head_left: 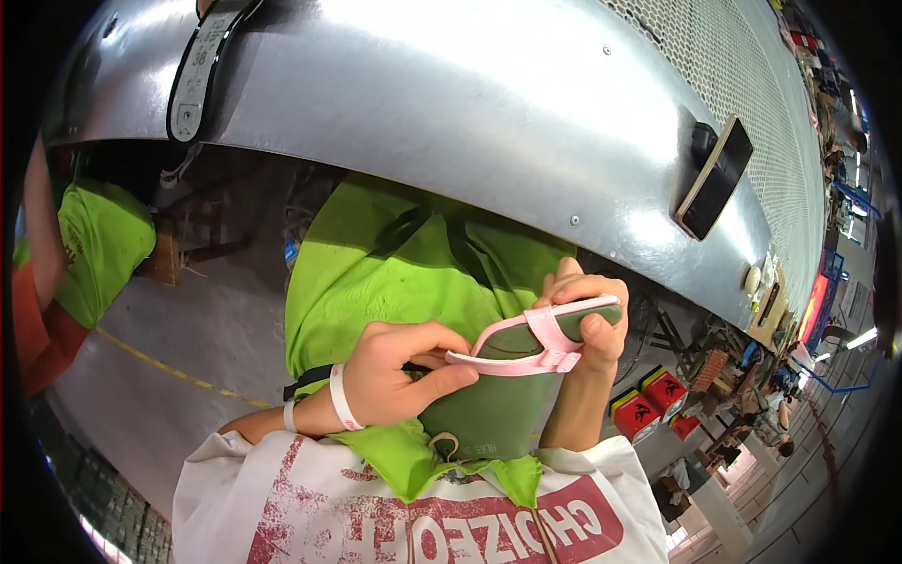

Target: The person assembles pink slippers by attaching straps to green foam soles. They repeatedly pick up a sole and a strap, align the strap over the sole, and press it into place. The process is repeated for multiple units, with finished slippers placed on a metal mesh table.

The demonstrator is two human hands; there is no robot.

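Observation:
A green shoe last stands upright before my chest, with a metal hook at its lower end. Pink sandal straps lie around its rim and across it, with a small buckle-like piece on the near side. My left hand pinches the pink edge at the left end between thumb and fingers. Wrapped around the other end is my right hand, its thumb on the near side and its fingers behind. The fingertips at the far side are partly hidden.
A shiny metal bench curves across ahead, with a perforated conveyor surface beyond. A phone leans on the bench at right. At left, a black sandal sole overhangs its edge. Red boxes stand at right; a co-worker's arm shows far left.

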